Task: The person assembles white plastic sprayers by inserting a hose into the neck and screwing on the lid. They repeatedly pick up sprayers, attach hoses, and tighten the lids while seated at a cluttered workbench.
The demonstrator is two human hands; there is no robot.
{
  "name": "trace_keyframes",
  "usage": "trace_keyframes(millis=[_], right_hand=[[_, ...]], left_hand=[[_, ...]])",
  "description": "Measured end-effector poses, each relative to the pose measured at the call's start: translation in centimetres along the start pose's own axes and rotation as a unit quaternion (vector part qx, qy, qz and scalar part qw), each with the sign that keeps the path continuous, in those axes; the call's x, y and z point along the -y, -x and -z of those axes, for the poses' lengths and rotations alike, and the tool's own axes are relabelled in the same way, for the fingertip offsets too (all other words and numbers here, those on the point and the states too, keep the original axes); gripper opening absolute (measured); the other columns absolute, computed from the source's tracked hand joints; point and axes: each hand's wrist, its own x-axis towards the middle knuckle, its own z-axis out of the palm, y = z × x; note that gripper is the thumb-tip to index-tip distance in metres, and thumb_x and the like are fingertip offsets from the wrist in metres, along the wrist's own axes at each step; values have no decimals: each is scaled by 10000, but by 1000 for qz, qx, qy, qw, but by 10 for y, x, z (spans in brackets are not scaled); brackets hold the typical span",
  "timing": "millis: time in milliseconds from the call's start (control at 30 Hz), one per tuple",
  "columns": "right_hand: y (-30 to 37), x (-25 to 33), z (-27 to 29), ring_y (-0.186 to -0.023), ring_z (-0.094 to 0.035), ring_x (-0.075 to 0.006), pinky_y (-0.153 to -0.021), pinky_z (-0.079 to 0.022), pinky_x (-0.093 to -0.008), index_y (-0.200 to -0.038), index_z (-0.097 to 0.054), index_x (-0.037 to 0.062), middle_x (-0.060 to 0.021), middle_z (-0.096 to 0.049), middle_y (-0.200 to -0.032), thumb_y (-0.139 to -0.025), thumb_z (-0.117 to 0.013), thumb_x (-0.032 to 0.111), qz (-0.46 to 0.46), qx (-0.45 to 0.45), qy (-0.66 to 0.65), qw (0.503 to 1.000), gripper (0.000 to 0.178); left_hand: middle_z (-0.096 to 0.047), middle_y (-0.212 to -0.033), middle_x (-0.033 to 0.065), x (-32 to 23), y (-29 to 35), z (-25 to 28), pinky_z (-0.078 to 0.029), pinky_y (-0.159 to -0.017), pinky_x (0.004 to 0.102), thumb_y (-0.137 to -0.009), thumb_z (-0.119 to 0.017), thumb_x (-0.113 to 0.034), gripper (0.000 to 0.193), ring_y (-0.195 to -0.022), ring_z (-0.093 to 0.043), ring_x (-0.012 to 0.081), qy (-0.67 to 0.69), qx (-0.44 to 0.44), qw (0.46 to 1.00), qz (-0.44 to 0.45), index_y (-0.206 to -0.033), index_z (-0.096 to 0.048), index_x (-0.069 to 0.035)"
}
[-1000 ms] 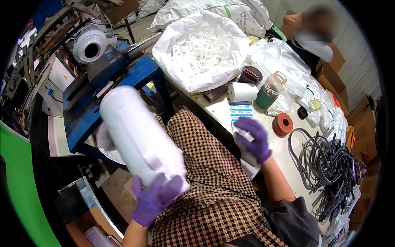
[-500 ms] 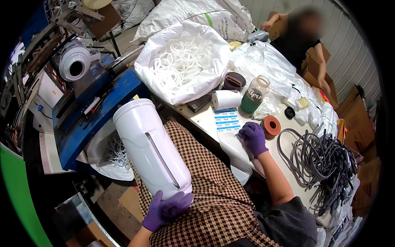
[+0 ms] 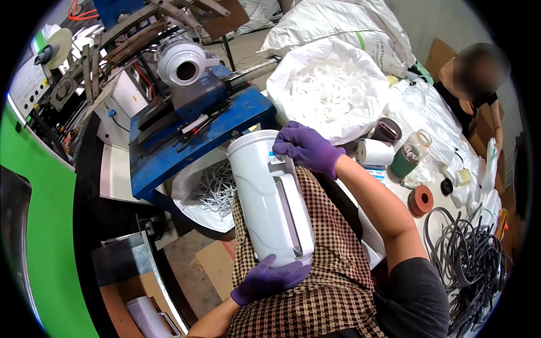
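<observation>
One white jug [image 3: 264, 197] (small label [image 3: 276, 158])

The tall, round plastic jug [image 3: 260, 203] is white, the 2 snug gloves [image 3: 311, 149] are purple, and the cloth apron [image 3: 338, 234] has tan-and-black checks.

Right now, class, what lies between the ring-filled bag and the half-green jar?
A dark brown cup and a white roll, in the head view.

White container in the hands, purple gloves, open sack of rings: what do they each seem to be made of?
White container: probably hard plastic, glossy, given its smooth, moulded-looking body and bright highlights.
Purple gloves: matte and flexible, following the fingers; fabric or coated knit, I can't tell which.
Open sack: likely thin plastic, slightly shiny, with crinkled folds; possibly woven.
</observation>
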Motion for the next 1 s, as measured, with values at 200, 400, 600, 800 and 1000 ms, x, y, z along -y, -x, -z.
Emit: trace_keyframes(millis=[200, 400, 600, 800, 1000], right_hand=[[-21, 1, -19, -989, -590, -308, -877, -475, -399, -942, -680, 53, -130, -619, -981, -927, -713, 317, -8, 25, 38, 999, 266], [-23, -14, -34, -1116, -616, -322, -987, -480, -412, -1263, -620, 53, -159, -645, -1152, -830, -824, 378, -52, -100, 87, 990, 578], [-41, -5, -71, -1040, -702, -282, -942, -526, -374, -1246, -645, 1, -194, -722, -1137, -845, -749, 524, -195, -102, -24, 975, 667], [-148, 43, -75, -1127, -641, -411, -957, -510, -482, -1595, -272, 170, -245, -656, -1217, -891, -646, 541, 39, -34, 129, 990, 880], [-253, 34, -69, -1186, -597, -358, -966, -492, -460, -1369, -533, 178, -165, -591, -1264, -873, -687, 462, -30, -87, 333, 938, 592]], left_hand=[[-483, -1504, -75, 2, 10, -5, -511, -884, 393, -969, -564, -319, 449, -1391, -425, 136, -44, -2, 999, -22, -1418, -550, -301], [-548, -1248, 151, 18, 17, 38, -492, -942, 456, -802, -798, -384, 567, -1259, -489, 328, 222, -64, 937, 263, -1324, -631, -240], [-200, -1604, 204, 14, 50, 77, -421, -1131, 504, -785, -807, -136, 1078, -1434, -381, 390, 621, -285, 576, 448, -1603, -108, -84], [-294, -1587, 160, -11, 47, 66, -468, -1095, 492, -957, -626, -204, 799, -1394, -441, 336, 641, -495, 318, 494, -1607, -171, -113], [-313, -1587, 124, 7, 64, 76, -483, -1070, 519, -1000, -567, -270, 700, -1391, -429, 351, 423, -486, 516, 565, -1605, -220, -205]])
